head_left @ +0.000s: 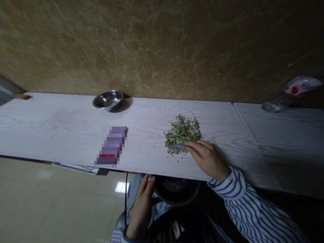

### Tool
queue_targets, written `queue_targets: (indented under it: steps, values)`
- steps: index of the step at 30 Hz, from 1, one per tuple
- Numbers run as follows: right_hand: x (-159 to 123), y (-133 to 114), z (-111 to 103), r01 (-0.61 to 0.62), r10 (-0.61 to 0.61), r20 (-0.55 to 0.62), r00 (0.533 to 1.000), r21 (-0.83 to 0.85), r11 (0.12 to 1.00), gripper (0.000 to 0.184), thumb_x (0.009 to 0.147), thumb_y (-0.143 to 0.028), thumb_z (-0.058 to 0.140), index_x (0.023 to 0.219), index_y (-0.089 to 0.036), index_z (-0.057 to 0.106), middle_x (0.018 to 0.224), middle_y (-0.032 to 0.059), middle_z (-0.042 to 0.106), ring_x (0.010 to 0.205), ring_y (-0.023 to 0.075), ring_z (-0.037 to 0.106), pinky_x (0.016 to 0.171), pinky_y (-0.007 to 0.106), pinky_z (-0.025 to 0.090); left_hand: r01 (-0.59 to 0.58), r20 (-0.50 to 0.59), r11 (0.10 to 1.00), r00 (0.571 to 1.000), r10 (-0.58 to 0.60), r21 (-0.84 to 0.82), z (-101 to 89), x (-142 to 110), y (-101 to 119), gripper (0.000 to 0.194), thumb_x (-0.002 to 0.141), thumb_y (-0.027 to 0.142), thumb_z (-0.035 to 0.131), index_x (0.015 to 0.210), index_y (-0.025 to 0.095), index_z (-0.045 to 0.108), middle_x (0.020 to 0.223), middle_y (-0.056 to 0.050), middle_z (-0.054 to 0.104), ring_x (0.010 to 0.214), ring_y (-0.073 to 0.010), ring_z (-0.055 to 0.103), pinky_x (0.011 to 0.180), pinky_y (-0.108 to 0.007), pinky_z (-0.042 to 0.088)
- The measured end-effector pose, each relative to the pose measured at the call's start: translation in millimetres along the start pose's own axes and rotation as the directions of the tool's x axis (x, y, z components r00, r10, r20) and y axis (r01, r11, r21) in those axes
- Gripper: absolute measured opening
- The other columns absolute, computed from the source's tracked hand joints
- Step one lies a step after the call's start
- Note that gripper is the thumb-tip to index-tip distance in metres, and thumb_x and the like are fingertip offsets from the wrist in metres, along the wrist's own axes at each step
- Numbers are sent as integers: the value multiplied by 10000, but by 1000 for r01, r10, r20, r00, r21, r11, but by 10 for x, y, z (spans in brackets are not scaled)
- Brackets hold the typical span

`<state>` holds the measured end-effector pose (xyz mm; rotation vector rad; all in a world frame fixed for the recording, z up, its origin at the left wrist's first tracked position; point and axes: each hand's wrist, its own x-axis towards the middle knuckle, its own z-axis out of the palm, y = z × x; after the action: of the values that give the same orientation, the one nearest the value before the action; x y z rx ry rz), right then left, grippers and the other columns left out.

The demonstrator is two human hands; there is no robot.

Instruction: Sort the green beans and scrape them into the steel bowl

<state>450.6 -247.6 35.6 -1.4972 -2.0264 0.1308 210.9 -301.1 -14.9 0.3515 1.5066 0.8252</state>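
Note:
Chopped green herbs or seeds [182, 130] lie in a loose, scattered patch on the pale wood-grain table [141, 145]. My right hand [206, 157] is closed on a flat grey blade-like tool [177, 147], which rests at the near edge of the patch. Whether it is a knife or a scraper I cannot tell. Below the table's front edge, my left hand [143, 199] grips the left side of a round dark pan [178, 199]. The table edge covers the far part of the pan, and its inside is too dark to make out.
A steel bowl [108, 100] stands near the wall [157, 47] at the back left. Left of the green patch lies a blurred purple flat object [112, 145]. At the far right, a clear bottle [291, 92] with a red-and-white label leans near the wall. A black cable [126, 199] hangs down.

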Motion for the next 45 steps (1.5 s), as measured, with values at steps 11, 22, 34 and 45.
queue_targets:
  steps: [11,22,34,45]
  values:
    - [213,-107,74,152,-145,140,979,-41,987,152,959,-127,572,1023,-194,692,941,57,783,890,204,692,785,336,406,-52,23,998,998,51,22,-73,27,-46,650,868,390,661,1470,209,493,1572,-136,444,1356,-312,497,584,-204,541]
    - [107,44,-84,227,-229,126,965,31,974,177,962,-107,549,1034,-192,687,936,37,771,892,181,694,798,339,418,-47,11,999,999,47,9,-106,98,-127,653,846,396,696,1451,227,515,1500,-155,520,1311,-334,542,609,-235,563]
    - [83,63,-96,247,-241,127,962,-34,968,202,955,-91,545,1050,-182,698,934,57,772,895,191,691,793,348,416,-33,18,999,999,32,16,-79,40,-54,614,876,354,651,1451,211,492,1554,-135,462,1374,-327,478,593,-237,558]
    - [-77,118,-219,216,-214,96,972,-9,976,197,966,-100,537,1069,-195,676,974,51,772,919,187,694,807,347,432,-57,63,998,996,57,-5,-75,26,-37,607,880,351,641,1454,214,500,1574,-137,445,1375,-329,481,609,-252,567]
